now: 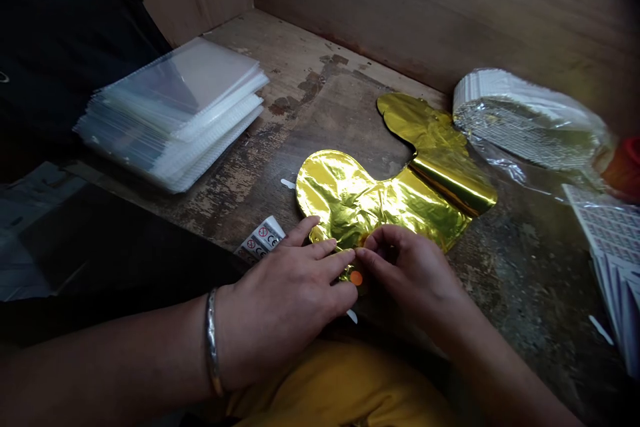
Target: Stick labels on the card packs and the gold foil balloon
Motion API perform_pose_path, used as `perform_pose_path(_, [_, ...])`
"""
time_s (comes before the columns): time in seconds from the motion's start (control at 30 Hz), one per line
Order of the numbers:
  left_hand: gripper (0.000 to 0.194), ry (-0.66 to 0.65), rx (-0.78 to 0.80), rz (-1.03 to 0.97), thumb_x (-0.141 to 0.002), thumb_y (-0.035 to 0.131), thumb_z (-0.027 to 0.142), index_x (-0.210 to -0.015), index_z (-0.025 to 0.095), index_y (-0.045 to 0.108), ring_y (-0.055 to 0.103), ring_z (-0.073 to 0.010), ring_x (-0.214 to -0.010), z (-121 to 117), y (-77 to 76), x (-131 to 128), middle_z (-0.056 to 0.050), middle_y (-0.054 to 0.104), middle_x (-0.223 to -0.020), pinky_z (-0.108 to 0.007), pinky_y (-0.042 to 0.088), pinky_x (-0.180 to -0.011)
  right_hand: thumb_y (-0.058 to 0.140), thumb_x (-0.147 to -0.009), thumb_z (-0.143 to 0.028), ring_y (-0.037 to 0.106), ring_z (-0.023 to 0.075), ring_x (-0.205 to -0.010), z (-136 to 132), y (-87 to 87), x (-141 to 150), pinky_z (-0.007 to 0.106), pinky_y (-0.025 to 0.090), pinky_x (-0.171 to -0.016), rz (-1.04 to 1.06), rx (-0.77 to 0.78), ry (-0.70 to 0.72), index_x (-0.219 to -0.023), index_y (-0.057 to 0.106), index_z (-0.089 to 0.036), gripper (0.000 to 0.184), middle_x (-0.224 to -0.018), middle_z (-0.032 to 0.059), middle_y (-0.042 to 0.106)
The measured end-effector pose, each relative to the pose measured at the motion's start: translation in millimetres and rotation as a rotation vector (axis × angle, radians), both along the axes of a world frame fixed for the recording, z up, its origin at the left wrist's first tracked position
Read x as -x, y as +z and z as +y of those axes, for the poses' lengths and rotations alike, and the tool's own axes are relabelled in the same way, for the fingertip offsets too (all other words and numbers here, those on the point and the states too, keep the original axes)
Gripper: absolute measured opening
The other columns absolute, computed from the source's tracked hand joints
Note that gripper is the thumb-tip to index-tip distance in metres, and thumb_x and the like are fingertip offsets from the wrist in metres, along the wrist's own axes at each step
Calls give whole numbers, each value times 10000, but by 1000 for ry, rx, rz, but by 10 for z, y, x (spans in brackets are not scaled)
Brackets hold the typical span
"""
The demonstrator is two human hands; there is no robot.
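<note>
Closest to you, a yellow cloth [340, 390] covers your lap, and a metal bangle [213, 340] circles your left wrist. Your left hand [280, 290] lies open and nearly flat, its fingers reaching across the lower edge of a crumpled gold foil balloon [380, 200]. Your right hand [405, 273] curls in tight, and its fingertips [367, 255] appear to pinch the foil in a narrow grip, though the exact hold is partly hidden. Your fingertips nearly meet just above a small orange dot sticker [356, 278] on the foil.

The balloon lies flat on a worn wooden bench [305, 47], its long axis running from your hands away and to your right. Your right hand sits nearer its folded middle. Just beyond your left hand lies a small printed card [263, 238]. Farther left stands a stack of clear plastic sleeves [170, 113]. Farther right are a plastic-wrapped bundle of printed cards [520, 120] and a pile of printed sheets [610, 240], with a wooden wall [450, 7] behind.
</note>
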State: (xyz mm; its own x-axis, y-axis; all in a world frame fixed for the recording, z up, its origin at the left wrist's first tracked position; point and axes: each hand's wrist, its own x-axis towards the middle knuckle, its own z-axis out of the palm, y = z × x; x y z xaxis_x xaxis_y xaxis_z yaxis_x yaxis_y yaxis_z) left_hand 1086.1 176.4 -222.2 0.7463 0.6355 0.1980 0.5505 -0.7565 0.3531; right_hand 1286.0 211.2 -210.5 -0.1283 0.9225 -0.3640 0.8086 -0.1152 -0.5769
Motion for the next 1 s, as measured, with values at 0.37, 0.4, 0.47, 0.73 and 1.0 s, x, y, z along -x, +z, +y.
perform_pose_path(0.37, [139, 19, 25, 8, -931, 509, 221, -1023, 208, 612, 532, -256, -1218, -22, 29, -6, -78, 571, -1332, -565, 161, -1133, 525, -898, -273, 592, 179, -734, -160, -131, -118, 296, 479, -636, -190, -596, 156, -867, 592, -216, 94, -917, 59, 597])
perform_pose_path(0.4, [142, 25, 34, -1, -927, 510, 206, -1029, 212, 609, 538, -248, -1210, -25, 34, 0, -79, 571, -1327, -561, 169, -1134, 513, -899, -255, 584, 183, -707, -162, -138, -140, 306, 478, -618, -232, -597, 108, -843, 583, -209, 101, -875, 56, 590])
perform_pose_path(0.47, [134, 37, 51, -11, -916, 511, 177, -997, 218, 610, 562, -230, -1170, -40, 46, 15, -89, 580, -1292, -554, 193, -1129, 501, -898, -218, 595, 212, -770, -184, -116, -190, 342, 499, -668, -263, -700, 61, -883, 591, -184, 98, -889, 80, 606])
perform_pose_path(0.73, [130, 130, 44, -24, -888, 490, 116, -820, 185, 578, 511, -215, -1141, -163, 176, 125, -54, 591, -1128, -457, 316, -1086, 537, -869, -89, 647, 244, -1001, -470, -118, -148, 371, 561, -861, -70, -841, 661, -1153, 626, -86, 297, -1190, 172, 665])
perform_pose_path(1.0, [127, 119, 84, -83, -861, 491, 120, -781, 176, 573, 543, -196, -1018, -149, 333, 98, -58, 618, -1055, -379, 438, -942, 575, -853, -220, 668, 187, -704, -285, -87, -138, 303, 546, -647, 199, -438, 124, -773, 678, -216, 131, -783, 41, 719])
